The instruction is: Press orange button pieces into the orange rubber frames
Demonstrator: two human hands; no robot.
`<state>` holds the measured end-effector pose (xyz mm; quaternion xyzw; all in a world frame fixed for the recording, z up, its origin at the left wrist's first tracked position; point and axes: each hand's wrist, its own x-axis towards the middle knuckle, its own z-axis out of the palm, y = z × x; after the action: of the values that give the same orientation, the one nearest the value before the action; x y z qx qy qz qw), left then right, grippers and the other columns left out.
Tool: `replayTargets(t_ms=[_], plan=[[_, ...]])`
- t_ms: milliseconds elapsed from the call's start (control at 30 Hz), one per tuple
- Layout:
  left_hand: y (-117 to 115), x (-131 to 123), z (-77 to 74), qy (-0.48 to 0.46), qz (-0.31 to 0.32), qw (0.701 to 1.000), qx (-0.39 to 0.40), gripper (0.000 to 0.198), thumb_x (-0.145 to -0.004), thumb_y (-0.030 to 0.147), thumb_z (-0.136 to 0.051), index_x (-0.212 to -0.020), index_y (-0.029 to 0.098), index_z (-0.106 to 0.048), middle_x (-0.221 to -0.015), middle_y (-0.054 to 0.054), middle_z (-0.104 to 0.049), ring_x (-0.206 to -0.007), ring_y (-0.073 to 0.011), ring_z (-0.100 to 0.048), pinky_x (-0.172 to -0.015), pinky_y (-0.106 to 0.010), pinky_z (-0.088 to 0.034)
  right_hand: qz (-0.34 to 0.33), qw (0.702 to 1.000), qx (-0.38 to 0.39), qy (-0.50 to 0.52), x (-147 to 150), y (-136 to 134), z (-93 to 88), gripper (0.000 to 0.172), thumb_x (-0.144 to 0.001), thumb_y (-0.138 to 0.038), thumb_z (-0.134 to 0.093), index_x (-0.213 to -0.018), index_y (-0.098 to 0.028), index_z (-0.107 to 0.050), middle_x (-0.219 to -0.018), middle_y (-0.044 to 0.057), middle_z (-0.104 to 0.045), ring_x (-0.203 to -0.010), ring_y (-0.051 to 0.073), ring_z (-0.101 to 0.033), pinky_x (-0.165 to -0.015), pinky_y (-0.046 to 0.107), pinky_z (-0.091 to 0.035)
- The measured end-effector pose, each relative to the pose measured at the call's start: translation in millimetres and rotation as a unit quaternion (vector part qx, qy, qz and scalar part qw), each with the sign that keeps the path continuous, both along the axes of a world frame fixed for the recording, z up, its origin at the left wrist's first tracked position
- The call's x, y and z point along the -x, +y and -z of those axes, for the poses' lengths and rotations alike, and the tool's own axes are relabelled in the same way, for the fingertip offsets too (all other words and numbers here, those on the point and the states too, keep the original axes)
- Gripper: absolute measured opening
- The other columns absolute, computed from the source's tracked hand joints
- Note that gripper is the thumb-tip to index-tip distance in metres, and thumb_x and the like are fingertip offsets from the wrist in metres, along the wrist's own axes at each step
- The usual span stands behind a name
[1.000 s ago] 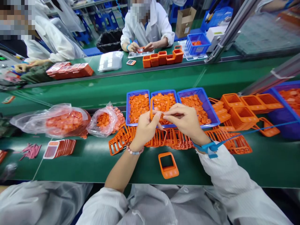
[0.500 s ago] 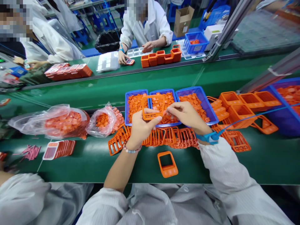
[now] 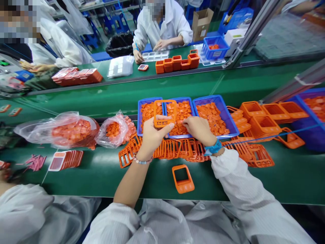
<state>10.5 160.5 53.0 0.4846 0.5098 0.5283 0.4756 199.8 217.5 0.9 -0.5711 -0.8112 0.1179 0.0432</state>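
My left hand (image 3: 153, 135) grips an orange plastic frame (image 3: 155, 113) by its lower edge, thumb in front, holding it upright before the blue bins. My right hand (image 3: 199, 128) reaches over the near right part of the middle blue bin (image 3: 193, 107), fingers bent and fingertips down among small orange plastic pieces (image 3: 181, 110). Whatever those fingertips pinch is too small to make out. Below my hands stands a leaning row of orange frames (image 3: 172, 149). A single orange frame with a thicker end (image 3: 185, 187) lies flat near the table's front edge.
Blue bins of orange pieces stand left (image 3: 139, 117) and right (image 3: 232, 123) of the middle one. Plastic bags (image 3: 76, 130) lie left, near a stack of framed panels (image 3: 66, 160). Nested orange housings (image 3: 264, 125) stand right. A blue wrist cord (image 3: 254, 139) crosses there. A co-worker (image 3: 175, 20) sits opposite.
My right hand has moved from beside the held frame down into the pieces of the middle bin. My left hand still holds the frame. The co-worker's hand opposite has left the small framed panel.
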Motion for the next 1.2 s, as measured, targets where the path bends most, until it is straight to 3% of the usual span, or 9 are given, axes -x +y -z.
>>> replayTargets(t_ms=[100, 233, 300, 400, 700, 833, 967, 1100, 1200], plan=[[7, 0, 5.3, -0.021, -0.006, 0.999, 0.023, 0.025, -0.072, 0.027, -0.080, -0.092, 0.018, -0.069, -0.060, 0.003, -0.064, -0.044, -0.0079, -0.054, -0.047, -0.021, -0.043, -0.006, 0.985, 0.023, 0.172, -4, 1, -4.4, 0.022, -0.092, -0.025, -0.061, -0.103, -0.019, -0.079, -0.096, 0.009, -0.078, -0.083, 0.023, -0.070, -0.071, 0.032, -0.049], [15, -1, 13.0, -0.041, 0.001, 0.998, 0.050, 0.033, -0.072, 0.029, -0.079, -0.100, 0.015, -0.067, -0.064, 0.001, -0.069, -0.044, -0.0083, -0.055, -0.044, -0.020, -0.039, 0.017, 0.904, 0.106, 0.414, -6, -7, -18.7, 0.021, -0.082, -0.033, -0.072, -0.093, -0.016, -0.079, -0.071, 0.004, -0.073, -0.058, 0.015, -0.061, -0.056, 0.027, -0.047], [16, -3, 15.3, -0.037, 0.018, 0.997, 0.060, 0.033, -0.076, 0.033, -0.076, -0.102, 0.014, -0.068, -0.054, 0.003, -0.064, -0.043, -0.0094, -0.056, -0.044, -0.020, -0.036, 0.031, 0.867, 0.127, 0.481, -4, -12, -26.3, 0.026, -0.076, -0.039, -0.077, -0.087, -0.016, -0.078, -0.070, 0.004, -0.072, -0.056, 0.015, -0.060, -0.053, 0.027, -0.048], [13, -7, 17.0, -0.030, 0.050, 0.996, 0.068, 0.035, -0.083, 0.039, -0.069, -0.106, 0.012, -0.070, -0.051, 0.001, -0.062, -0.043, -0.0101, -0.057, -0.045, -0.020, -0.035, 0.039, 0.843, 0.130, 0.520, -2, -18, -34.6, 0.032, -0.069, -0.046, -0.081, -0.080, -0.016, -0.077, -0.070, 0.005, -0.073, -0.056, 0.015, -0.061, -0.053, 0.027, -0.049], [6, -17, 22.2, -0.027, 0.096, 0.993, 0.059, 0.055, -0.092, 0.059, -0.055, -0.114, 0.010, -0.071, -0.054, -0.004, -0.066, -0.044, -0.0111, -0.056, -0.047, -0.021, -0.038, 0.057, 0.862, 0.021, 0.503, 8, -32, -37.6, 0.016, -0.079, -0.032, -0.073, -0.081, -0.017, -0.078, -0.066, 0.003, -0.070, -0.049, 0.011, -0.050, -0.048, 0.026, -0.039], [5, -19, 22.8, -0.039, 0.101, 0.993, 0.039, 0.063, -0.092, 0.066, -0.050, -0.116, 0.011, -0.069, -0.054, -0.003, -0.065, -0.046, -0.0129, -0.060, -0.048, -0.022, -0.040, 0.002, 0.880, -0.064, 0.470, 10, -39, -41.5, 0.012, -0.086, -0.023, -0.067, -0.083, -0.020, -0.078, -0.082, 0.004, -0.074, -0.066, 0.015, -0.062, -0.063, 0.030, -0.050], [6, -19, 26.5, -0.023, 0.127, 0.991, 0.041, 0.064, -0.092, 0.069, -0.048, -0.109, 0.011, -0.070, -0.056, -0.004, -0.066, -0.047, -0.0140, -0.063, -0.046, -0.022, -0.039, -0.051, 0.902, -0.147, 0.403, 10, -46, -46.2, 0.023, -0.092, -0.017, -0.057, -0.089, -0.024, -0.079, -0.092, 0.005, -0.074, -0.083, 0.019, -0.067, -0.076, 0.033, -0.053], [5, -20, 27.9, -0.021, 0.155, 0.986, 0.055, 0.064, -0.090, 0.071, -0.050, -0.102, 0.011, -0.067, -0.058, -0.004, -0.066, -0.050, -0.0158, -0.067, -0.046, -0.021, -0.041, -0.061, 0.922, -0.160, 0.347, 10, -47, -44.0, 0.027, -0.096, -0.017, -0.052, -0.097, -0.025, -0.078, -0.095, 0.005, -0.073, -0.085, 0.019, -0.067, -0.077, 0.033, -0.052], [4, -22, 25.8, -0.047, 0.159, 0.984, 0.071, 0.065, -0.089, 0.072, -0.050, -0.100, 0.010, -0.066, -0.060, -0.004, -0.066, -0.054, -0.0172, -0.069, -0.047, -0.021, -0.042, -0.082, 0.921, -0.139, 0.354, 9, -45, -42.6, 0.023, -0.095, -0.016, -0.055, -0.096, -0.022, -0.077, -0.095, 0.006, -0.073, -0.086, 0.019, -0.067, -0.078, 0.032, -0.051]])
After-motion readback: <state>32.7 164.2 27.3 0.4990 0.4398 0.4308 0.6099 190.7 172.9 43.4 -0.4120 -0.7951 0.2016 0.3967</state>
